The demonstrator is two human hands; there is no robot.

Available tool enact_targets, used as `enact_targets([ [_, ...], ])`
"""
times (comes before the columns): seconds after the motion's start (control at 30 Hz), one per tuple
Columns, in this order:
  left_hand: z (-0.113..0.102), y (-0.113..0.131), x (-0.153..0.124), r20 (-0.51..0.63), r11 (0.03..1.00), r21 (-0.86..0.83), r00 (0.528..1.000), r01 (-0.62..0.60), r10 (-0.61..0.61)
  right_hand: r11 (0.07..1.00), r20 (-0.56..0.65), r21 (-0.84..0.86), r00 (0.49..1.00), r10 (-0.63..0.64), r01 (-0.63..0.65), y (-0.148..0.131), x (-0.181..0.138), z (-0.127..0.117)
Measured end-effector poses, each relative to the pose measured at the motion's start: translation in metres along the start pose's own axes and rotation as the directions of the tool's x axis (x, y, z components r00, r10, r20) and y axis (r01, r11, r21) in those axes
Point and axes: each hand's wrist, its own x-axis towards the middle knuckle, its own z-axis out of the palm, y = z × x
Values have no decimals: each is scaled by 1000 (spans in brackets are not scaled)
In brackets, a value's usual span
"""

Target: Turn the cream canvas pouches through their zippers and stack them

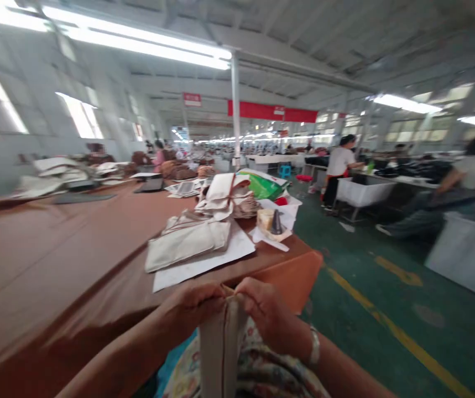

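Note:
A long beige fabric piece with a dark seam line down its middle (213,354) hangs upright in front of my body. At its top edge, my left hand (199,298) pinches the left corner. On the other side my right hand (264,312), with a pale band at the wrist, grips the right corner, and the two hands nearly meet. Just beyond them, a stack of folded cream fabric pieces (189,243) lies on a white sheet (220,265). Exactly what kind of article the held piece is, I cannot tell.
The brown-covered table (75,249) stretches left and ahead. More fabric bundles (220,196), a green bag (262,185) and a roll of tape (267,220) crowd its right end. Two people (340,166) are at the right, near white bins (364,190), beyond the green floor (345,265).

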Motion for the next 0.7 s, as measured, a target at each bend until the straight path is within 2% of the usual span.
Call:
enact_targets([
  [0.07,-5,-6,-18,-57,995,-69,996,71,-75,966,68,222,991,119,-131,-4,-3,0],
  [0.17,-4,1,-30,-23,969,-182,984,170,-177,821,189,474,947,258,-318,-15,-3,-1],
  [0.3,-5,12,-32,66,935,-273,974,227,-217,778,207,528,940,270,-340,-31,4,-4],
  [0.4,-11,10,-30,69,957,-217,981,193,-182,727,263,570,923,279,-382,-34,13,-5],
  [0.47,-16,3,-27,42,965,-189,983,181,-176,685,304,593,906,295,-423,-30,18,-3],
  [0.53,-21,-5,-23,24,954,-234,982,188,-188,656,322,609,895,309,-446,-22,22,0],
  [0.7,-33,-18,-10,61,918,-324,974,227,-219,560,417,663,866,275,-497,0,34,7],
])
